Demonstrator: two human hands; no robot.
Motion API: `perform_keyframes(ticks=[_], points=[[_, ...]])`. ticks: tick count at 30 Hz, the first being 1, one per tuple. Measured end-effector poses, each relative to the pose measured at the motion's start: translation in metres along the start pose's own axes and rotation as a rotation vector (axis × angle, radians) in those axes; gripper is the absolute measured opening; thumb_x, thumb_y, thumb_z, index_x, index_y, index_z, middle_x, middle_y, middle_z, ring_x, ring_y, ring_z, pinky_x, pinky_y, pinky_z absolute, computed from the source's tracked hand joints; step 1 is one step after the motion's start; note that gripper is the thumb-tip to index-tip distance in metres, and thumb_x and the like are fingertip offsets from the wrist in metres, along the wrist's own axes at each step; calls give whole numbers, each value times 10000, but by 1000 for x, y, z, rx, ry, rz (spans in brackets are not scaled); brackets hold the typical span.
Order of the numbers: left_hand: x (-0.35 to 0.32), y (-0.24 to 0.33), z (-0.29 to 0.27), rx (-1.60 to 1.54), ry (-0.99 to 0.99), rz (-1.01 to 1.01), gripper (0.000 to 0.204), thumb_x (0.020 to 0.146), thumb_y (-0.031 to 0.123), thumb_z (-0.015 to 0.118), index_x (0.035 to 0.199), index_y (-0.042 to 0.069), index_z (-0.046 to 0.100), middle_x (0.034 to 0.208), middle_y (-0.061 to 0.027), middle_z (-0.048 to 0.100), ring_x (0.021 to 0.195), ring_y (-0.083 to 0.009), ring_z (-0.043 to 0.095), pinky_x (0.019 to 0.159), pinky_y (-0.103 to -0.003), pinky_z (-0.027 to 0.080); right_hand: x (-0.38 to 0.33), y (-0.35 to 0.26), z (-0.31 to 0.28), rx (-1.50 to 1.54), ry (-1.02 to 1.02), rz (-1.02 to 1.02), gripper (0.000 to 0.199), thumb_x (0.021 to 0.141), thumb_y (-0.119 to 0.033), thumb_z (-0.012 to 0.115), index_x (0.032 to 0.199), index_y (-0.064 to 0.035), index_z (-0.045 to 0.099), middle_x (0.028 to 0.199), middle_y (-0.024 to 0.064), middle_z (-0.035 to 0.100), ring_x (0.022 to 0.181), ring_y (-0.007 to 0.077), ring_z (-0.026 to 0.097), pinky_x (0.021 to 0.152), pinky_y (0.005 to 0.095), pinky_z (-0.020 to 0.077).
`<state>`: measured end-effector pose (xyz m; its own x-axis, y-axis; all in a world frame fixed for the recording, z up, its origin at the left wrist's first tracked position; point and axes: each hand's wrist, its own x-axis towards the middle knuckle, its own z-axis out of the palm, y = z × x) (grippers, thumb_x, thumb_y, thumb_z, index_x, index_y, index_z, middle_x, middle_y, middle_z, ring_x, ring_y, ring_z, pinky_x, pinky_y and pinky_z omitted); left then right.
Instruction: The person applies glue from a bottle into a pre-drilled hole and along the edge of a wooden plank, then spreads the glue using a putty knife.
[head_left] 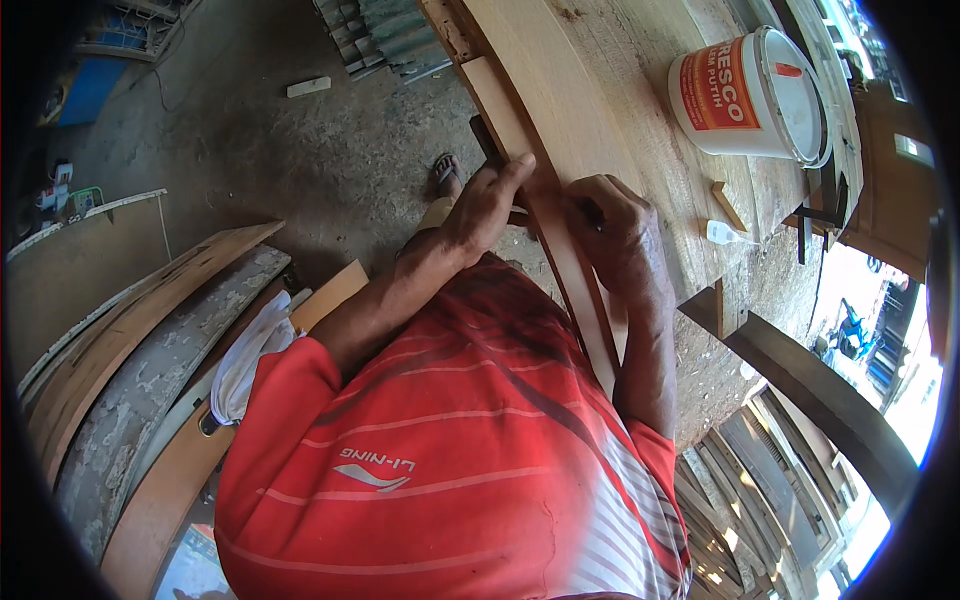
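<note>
A long narrow wooden strip (567, 247) runs along the near edge of the workbench, slanting down to my red shirt. My left hand (488, 205) grips it from the left, thumb laid over its top face, the other fingers mostly hidden below. On the strip's other side, my right hand (617, 222) is closed with curled fingers, close against the wood. What these fingers hold, if anything, is hidden. Beside the strip lies a wider pale board (550, 75). To the right of my right hand are a small clear squeeze bottle (722, 233) and a short wood piece (731, 206).
A white lidded bucket with a red label (715, 95) stands on the workbench (640, 80). Planks (150, 340) lean at the left, and more timber (765, 480) is stacked at lower right. A pale offcut (308, 87) lies on the concrete floor (270, 140).
</note>
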<state>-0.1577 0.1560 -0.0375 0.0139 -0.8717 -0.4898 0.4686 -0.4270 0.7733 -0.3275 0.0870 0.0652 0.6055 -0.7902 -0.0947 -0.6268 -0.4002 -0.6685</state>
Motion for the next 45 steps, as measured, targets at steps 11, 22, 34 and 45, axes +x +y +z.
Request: perform_keyframes(ticks=[11,22,34,45], points=[[1,1,-5,64,-125,91,380,1019,312,607,1233,-1,635,1128,-72,686,1036,-157,664,911,-340,560,1,-2,-2,-10,-1,-13,125,887,-78,728,1000,-33,698,886,141,701,778,265,721,703,372,559],[1,14,-4,186,-40,29,475,897,294,789,1237,-15,666,1121,-97,720,987,-163,695,832,-307,587,2,-6,-2,40,-14,-13,122,872,-45,706,994,-37,698,927,167,697,842,364,705,728,432,550],[9,9,-20,182,-104,-62,446,910,175,760,1278,-44,637,1151,-150,718,1025,-195,697,864,-334,588,6,1,-5,65,-42,-25,117,874,-38,708,988,-31,681,904,180,682,804,378,696,693,449,543],[15,49,-36,486,-256,-114,568,891,335,800,1277,-51,643,1170,-112,709,1053,-157,658,928,-309,530,7,8,-6,83,-59,-2,138,879,-54,713,1012,-36,682,904,172,672,809,361,697,701,436,547]])
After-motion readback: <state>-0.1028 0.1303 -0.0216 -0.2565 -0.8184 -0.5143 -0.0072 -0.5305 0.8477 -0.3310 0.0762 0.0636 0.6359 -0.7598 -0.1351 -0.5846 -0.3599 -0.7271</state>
